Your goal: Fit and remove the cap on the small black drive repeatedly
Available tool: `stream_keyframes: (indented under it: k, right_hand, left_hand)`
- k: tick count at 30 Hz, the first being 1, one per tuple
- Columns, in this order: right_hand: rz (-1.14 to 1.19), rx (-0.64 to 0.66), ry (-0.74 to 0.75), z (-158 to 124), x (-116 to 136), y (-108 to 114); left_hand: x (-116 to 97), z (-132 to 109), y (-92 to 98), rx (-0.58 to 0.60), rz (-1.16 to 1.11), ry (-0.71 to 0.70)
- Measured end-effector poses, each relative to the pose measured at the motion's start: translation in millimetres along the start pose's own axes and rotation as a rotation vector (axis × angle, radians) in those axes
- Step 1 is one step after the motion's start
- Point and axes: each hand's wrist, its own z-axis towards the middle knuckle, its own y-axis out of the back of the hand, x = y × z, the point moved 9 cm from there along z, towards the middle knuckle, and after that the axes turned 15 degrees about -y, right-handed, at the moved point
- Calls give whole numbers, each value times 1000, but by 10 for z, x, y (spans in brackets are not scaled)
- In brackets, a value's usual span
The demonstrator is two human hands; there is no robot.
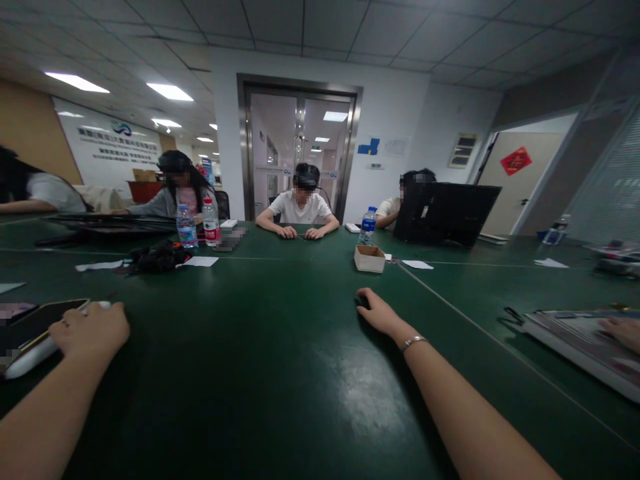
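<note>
My left hand [90, 328] is at the left, its fingers closed round a long white object with rounded ends [34, 359]; its kind is not clear. Beneath and beyond it lies a dark flat item with a pale gold edge [47, 312]. On the right, my right hand [379, 312] rests on the green table [250, 347] with curled fingers. Something small and black [362, 302] shows between thumb and fingers, too dark to name. A bracelet circles that wrist. Just beyond this hand stands a small open cardboard box [369, 260].
Water bottles [187, 227] [367, 225] stand farther back. A black tangled bundle [157, 257] lies left of centre, near paper sheets [203, 261]. A monitor [447, 212] stands at the back right. Several people sit around the table; another person's hand [623, 331] rests on a striped flat item [575, 330].
</note>
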Motion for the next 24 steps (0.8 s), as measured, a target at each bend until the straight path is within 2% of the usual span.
stream_keyframes:
  k: [1, 2, 3, 6, 8, 9, 11, 12, 15, 20, 24]
  right_hand:
    - [5, 44, 27, -27, 149, -122]
    - [-11, 78, 64, -56, 302, -241]
    - [-24, 85, 96, -79, 452, -338]
    - [-29, 115, 140, -116, 881, -622]
    - [-13, 132, 133, -118, 1145, -792]
    - [-5, 138, 140, -121, 1275, -867]
    - [4, 103, 169, -123, 1493, -948]
    - [5, 90, 173, -117, 1560, -973]
    - [32, 109, 175, -86, 1623, -1015]
    - [165, 151, 110, 6, 1502, -997]
    - [260, 165, 38, 63, 1419, -1024]
  left_hand:
    - [-63, -50, 67, -26, 50, 26]
    - [-217, -90, 162, -73, 98, -5]
    - [-459, -120, 258, -124, 126, -90]
    - [-1552, -243, 519, -265, 53, -542]
    - [-2241, -314, 593, -243, -95, -720]
    - [-2539, -330, 598, -197, -193, -764]
    - [-3061, -380, 626, -141, -396, -862]
    - [-3241, -394, 642, -130, -485, -884]
    - [-3497, -405, 661, -115, -652, -915]
    - [-3482, -375, 666, -96, -798, -943]
    - [-3488, -399, 756, -176, -958, -993]
